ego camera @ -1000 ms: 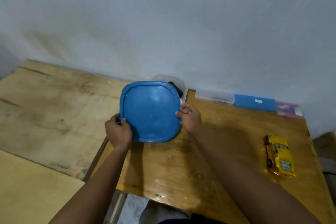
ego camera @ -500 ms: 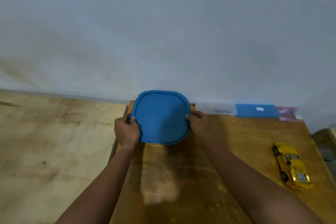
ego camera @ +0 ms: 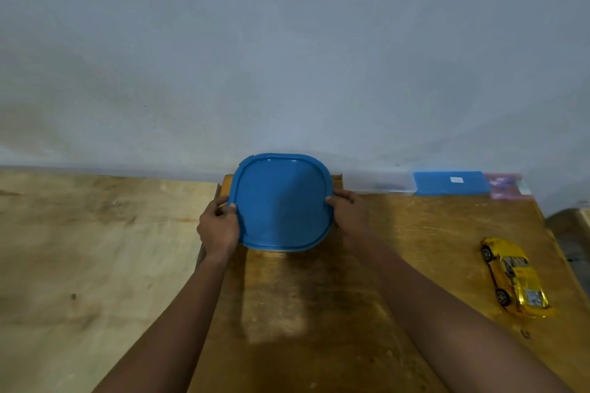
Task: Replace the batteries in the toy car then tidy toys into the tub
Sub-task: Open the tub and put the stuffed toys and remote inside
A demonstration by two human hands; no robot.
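Observation:
A blue, rounded-square tub lid [ego camera: 281, 201] sits at the back of the brown wooden table, close to the wall. My left hand [ego camera: 218, 223] grips its left edge and my right hand [ego camera: 348, 212] grips its right edge. The tub under the lid is hidden. A yellow toy car [ego camera: 514, 276] lies on the table at the right, apart from both hands.
A flat clear case with a blue lid [ego camera: 450, 183] lies along the wall at the back right, with a pinkish packet [ego camera: 507, 185] beside it. A paler wooden surface [ego camera: 95, 249] adjoins the table on the left. The table's right edge [ego camera: 555, 249] is near the car.
The lid, held by both hands, has gone down and back over the clear tub, whose rim no longer shows. My view has tilted up toward the wall.

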